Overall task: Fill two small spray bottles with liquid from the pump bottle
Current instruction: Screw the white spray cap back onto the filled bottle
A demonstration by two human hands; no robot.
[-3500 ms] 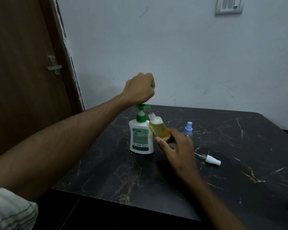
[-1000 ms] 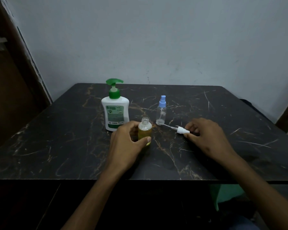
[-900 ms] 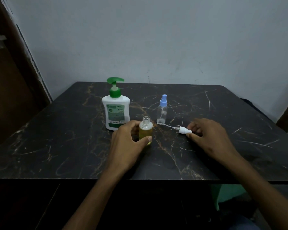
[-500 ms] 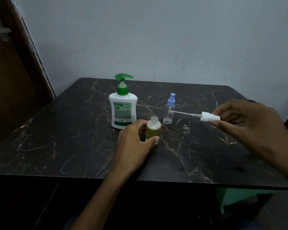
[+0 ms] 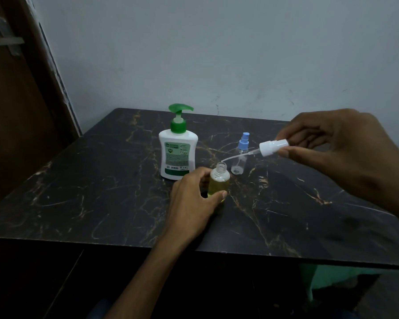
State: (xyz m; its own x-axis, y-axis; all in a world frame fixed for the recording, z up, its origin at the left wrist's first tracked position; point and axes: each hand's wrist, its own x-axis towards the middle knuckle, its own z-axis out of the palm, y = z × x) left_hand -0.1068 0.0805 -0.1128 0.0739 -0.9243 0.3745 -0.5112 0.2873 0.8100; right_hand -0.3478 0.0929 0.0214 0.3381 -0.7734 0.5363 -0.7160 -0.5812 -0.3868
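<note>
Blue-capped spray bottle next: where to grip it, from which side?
Grip the blue-capped bottle round its clear body, below the cap, coming from the right. It stands upright and narrow; the pump bottle and the left hand holding the filled bottle crowd its left. The right hand must probably first seat the sprayer.

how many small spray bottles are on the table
2. The open bottle with yellow liquid stands near the front, gripped by the left hand. The clear bottle with a blue cap stands behind it, right of the pump bottle. None seems hidden.
</note>
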